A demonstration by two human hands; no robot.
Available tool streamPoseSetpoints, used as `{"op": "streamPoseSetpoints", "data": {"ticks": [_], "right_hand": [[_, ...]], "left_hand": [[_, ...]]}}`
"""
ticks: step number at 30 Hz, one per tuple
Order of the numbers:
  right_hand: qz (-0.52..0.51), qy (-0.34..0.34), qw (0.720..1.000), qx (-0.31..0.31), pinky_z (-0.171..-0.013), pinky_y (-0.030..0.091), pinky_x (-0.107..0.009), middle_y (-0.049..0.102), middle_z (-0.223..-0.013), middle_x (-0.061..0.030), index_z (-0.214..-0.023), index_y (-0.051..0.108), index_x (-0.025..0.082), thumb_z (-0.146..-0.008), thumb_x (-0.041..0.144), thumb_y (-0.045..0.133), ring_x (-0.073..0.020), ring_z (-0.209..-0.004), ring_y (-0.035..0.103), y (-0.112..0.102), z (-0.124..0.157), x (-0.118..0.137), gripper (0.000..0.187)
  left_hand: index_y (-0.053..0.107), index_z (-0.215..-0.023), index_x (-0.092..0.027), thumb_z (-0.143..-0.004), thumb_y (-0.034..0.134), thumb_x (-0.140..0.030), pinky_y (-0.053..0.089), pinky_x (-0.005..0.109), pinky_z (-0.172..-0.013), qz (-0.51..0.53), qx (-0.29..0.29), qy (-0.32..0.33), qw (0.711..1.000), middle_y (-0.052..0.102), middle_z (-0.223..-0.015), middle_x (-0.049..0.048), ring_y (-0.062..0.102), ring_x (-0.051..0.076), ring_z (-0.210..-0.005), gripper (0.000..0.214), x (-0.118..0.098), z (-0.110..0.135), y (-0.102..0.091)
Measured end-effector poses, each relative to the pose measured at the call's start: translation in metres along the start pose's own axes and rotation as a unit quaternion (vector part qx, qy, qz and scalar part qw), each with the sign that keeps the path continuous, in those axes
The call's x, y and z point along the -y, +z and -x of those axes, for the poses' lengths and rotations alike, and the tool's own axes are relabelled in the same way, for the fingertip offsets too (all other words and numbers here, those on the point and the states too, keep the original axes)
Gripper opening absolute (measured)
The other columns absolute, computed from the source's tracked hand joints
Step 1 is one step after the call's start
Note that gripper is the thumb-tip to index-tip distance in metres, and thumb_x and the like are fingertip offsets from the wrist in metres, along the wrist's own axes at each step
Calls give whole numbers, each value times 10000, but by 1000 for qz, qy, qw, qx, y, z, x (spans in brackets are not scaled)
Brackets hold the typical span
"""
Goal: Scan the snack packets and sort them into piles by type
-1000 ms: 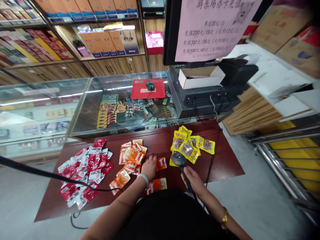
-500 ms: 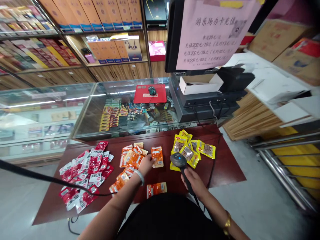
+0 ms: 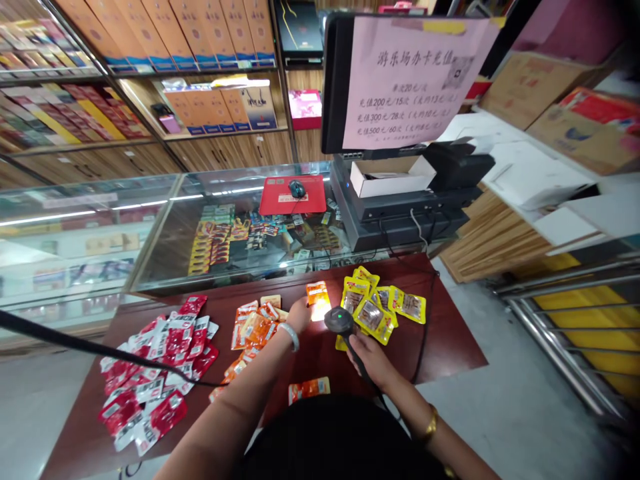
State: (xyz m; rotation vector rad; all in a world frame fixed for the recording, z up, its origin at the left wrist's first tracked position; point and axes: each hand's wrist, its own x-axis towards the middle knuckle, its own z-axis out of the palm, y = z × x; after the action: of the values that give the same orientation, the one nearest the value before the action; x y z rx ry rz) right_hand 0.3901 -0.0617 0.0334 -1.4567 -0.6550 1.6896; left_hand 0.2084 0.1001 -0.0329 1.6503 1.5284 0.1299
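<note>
My left hand (image 3: pixel 299 316) pinches the left edge of an orange snack packet (image 3: pixel 317 295). Bright light falls on the packet's lower part. In my right hand (image 3: pixel 371 359) is a black barcode scanner (image 3: pixel 339 321), its head close to that packet and a green light lit on top. Left of my left hand lies a pile of orange snack packets (image 3: pixel 256 328), partly hidden by my forearm. A single orange packet (image 3: pixel 309 389) rests near the table's front edge. Yellow snack packets (image 3: pixel 373 313) overlap beyond the scanner, to its right.
Red and white packets (image 3: pixel 165 353) are heaped on the left of the dark red table (image 3: pixel 440 347). A black cable (image 3: pixel 100 357) crosses in front of them. Behind stand a glass display counter (image 3: pixel 165 267), a red mouse pad (image 3: pixel 273 197) and a monitor with a pink notice (image 3: pixel 400 87).
The packet in my left hand has shifted slightly right and away from me. The scanner has moved left towards it; its light turned from blue to green, and the packet is lit.
</note>
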Motion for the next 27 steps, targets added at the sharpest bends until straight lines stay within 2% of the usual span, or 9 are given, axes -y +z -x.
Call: {"op": "streamPoseSetpoints", "data": {"ticks": [5,7,9,11,13,18,22,24,27], "right_hand": [[3,11,999,-31,-337,257,-190,477,-499,88,-829,487,220,-719,751,579,-63,-348,347,-1,-1,-1,550],[7,7,999,-39,-340,265,-191,481,-503,85,-815,484,220,-714,760,574,-63,-350,351,-1,-1,-1,557],[11,4,999,-35,-341,264,-192,477,-499,86,-811,481,222,-722,758,570,-63,-349,345,0,0,-1,551],[8,7,1000,-30,-340,253,-194,468,-491,90,-825,484,224,-730,749,573,-64,-347,336,0,2,-2,541],[2,14,999,-29,-341,248,-194,467,-492,90,-846,492,224,-726,739,588,-65,-351,340,0,4,-5,538],[3,28,999,-26,-345,264,-183,489,-530,83,-842,492,218,-727,731,595,-57,-367,366,1,9,-11,536],[6,30,999,-17,-335,266,-179,467,-510,94,-828,488,217,-709,741,601,-54,-355,350,3,12,-10,549],[7,30,999,-17,-335,265,-177,458,-499,96,-815,485,216,-701,747,601,-53,-353,346,3,13,-10,555],[6,32,999,-24,-345,273,-173,478,-520,86,-813,490,214,-703,742,606,-54,-365,367,1,14,-11,552]], "left_hand": [[662,-1083,-124,-865,531,-175,495,243,-768,69,34,-3,997,736,-987,95,684,183,-864,260,-20,-23,4],[647,-1111,-121,-862,541,-192,498,259,-757,35,64,-9,997,729,-967,99,680,195,-850,280,-29,-27,0],[633,-1114,-112,-832,597,-231,492,288,-801,-49,43,-5,998,708,-1003,126,668,221,-901,308,-33,-22,-7],[609,-1125,-106,-796,640,-249,471,311,-869,-138,-12,15,990,666,-1088,157,641,241,-987,360,-29,-6,-12],[581,-1144,-113,-780,646,-257,457,326,-901,-202,-19,46,978,627,-1139,165,619,244,-1023,396,-19,22,-11],[600,-1099,-172,-645,763,-331,471,393,-871,-331,165,133,920,581,-1175,142,555,307,-1076,508,21,111,14],[606,-1113,-187,-841,551,-261,447,410,-909,-350,170,184,903,584,-1188,136,532,289,-1122,286,48,148,28],[622,-1065,-176,-878,471,-209,443,395,-904,-339,171,160,911,610,-1149,139,562,269,-1094,243,56,152,28],[625,-980,-184,-870,493,-219,454,334,-796,-286,162,40,944,668,-980,110,635,234,-932,176,59,146,22]]}}
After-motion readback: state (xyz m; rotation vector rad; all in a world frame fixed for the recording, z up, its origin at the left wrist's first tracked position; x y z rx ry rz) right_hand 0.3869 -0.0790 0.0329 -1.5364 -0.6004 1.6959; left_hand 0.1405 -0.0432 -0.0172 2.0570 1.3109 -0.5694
